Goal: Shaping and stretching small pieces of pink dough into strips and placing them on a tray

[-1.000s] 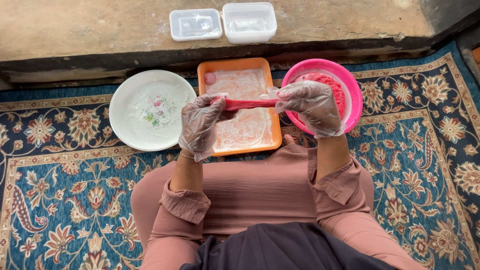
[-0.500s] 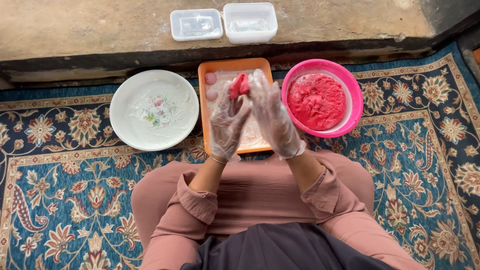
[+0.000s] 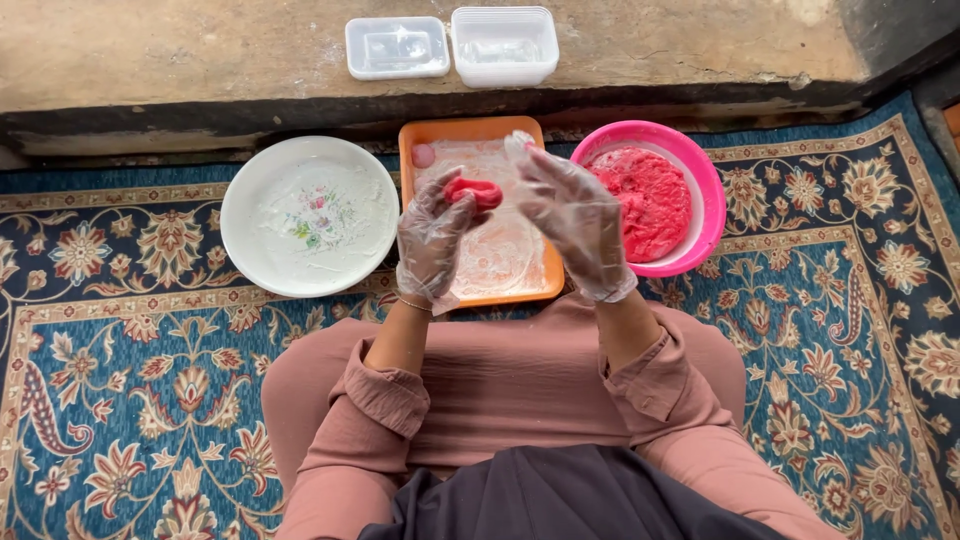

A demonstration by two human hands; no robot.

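Observation:
Both my hands wear clear plastic gloves and hover over an orange rectangular tray (image 3: 520, 290) dusted with white flour. My left hand (image 3: 435, 235) cups a red lump of dough (image 3: 472, 190) in its palm. My right hand (image 3: 570, 210) is held upright beside the lump with its fingers spread, holding nothing. A small pink dough ball (image 3: 424, 155) lies in the tray's far left corner. To the right of the tray stands a pink bowl (image 3: 700, 165) holding a mass of red dough (image 3: 645, 200).
A white floured plate (image 3: 308, 215) with a flower pattern lies left of the tray. Two clear plastic containers (image 3: 397, 47) (image 3: 504, 45) sit on a stone ledge beyond. A patterned blue rug (image 3: 120, 380) covers the floor around my knees.
The dough was stretched as a long strip between both hands a second ago. It is now gathered into a lump in my left palm, and my right hand has let go.

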